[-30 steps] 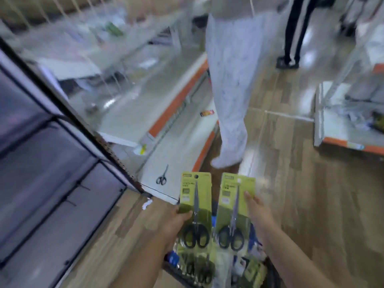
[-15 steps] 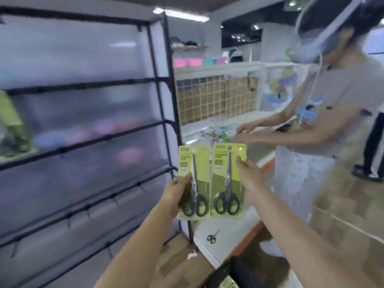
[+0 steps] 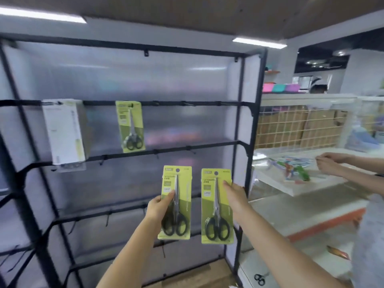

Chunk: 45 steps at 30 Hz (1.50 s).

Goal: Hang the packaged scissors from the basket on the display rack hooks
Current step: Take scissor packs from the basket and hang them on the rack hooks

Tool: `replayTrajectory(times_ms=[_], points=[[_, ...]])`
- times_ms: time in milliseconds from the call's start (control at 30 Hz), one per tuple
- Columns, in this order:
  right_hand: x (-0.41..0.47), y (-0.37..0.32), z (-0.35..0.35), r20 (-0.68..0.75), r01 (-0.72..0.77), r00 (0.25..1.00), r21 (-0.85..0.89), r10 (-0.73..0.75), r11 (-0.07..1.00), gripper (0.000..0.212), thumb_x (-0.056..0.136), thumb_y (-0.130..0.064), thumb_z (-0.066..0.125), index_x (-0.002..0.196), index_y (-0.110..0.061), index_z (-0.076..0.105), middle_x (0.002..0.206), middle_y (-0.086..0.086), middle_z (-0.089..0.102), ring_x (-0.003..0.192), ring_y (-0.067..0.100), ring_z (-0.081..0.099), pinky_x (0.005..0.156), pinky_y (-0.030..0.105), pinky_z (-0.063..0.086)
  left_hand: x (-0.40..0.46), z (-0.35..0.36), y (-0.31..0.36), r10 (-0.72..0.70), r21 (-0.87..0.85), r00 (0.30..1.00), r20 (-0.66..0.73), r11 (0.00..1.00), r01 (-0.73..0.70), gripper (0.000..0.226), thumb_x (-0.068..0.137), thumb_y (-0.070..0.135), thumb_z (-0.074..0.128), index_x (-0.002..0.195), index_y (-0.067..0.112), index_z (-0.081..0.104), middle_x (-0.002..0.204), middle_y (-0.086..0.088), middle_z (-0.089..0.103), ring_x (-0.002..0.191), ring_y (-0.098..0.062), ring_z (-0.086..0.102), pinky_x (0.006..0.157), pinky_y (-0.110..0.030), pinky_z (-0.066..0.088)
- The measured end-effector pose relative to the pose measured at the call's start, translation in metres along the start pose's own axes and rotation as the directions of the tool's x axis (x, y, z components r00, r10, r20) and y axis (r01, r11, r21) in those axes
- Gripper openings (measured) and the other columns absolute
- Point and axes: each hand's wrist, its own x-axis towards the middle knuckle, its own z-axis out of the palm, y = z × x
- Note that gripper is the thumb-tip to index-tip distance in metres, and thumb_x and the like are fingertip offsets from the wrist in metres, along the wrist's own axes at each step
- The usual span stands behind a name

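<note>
Scissors, packaged, two: left pack point(image 3: 175, 202) pinched in my left hand point(image 3: 159, 208), right pack point(image 3: 217, 205) gripped by my right hand point(image 3: 234, 199), both upright before the display rack point(image 3: 252, 125), one pack point(image 3: 130, 126) already hung. Cards likely light, stiff, slick; hold mid-edge, keeping each top hole clear for hooks point(image 3: 190, 149)

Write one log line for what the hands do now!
left hand: holds scissors pack | right hand: holds second pack | rack: one hung

Both held scissors packs, the left pack point(image 3: 175, 202) and the right pack point(image 3: 216, 204), read "SCISSORS" and "GRIP"; smaller print is illegible.
</note>
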Motion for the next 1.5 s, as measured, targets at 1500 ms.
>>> replayTrajectory(times_ms=[1500], points=[[0.108, -0.177, 0.284, 0.098, 0.406, 0.907, 0.052, -0.410, 0.912, 0.034, 0.099, -0.030, 0.044, 0.116, -0.003, 0.054, 0.110, 0.009, 0.059, 0.102, 0.026, 0.055, 0.086, 0.038, 0.043, 0.152, -0.185, 0.133, 0.213, -0.095, 0.960, -0.180, 0.968, -0.232, 0.022, 0.082, 0.040, 0.069, 0.082, 0.019, 0.062, 0.086, -0.006, 0.064, 0.085, -0.028, 0.058, 0.095, -0.047, 0.049]])
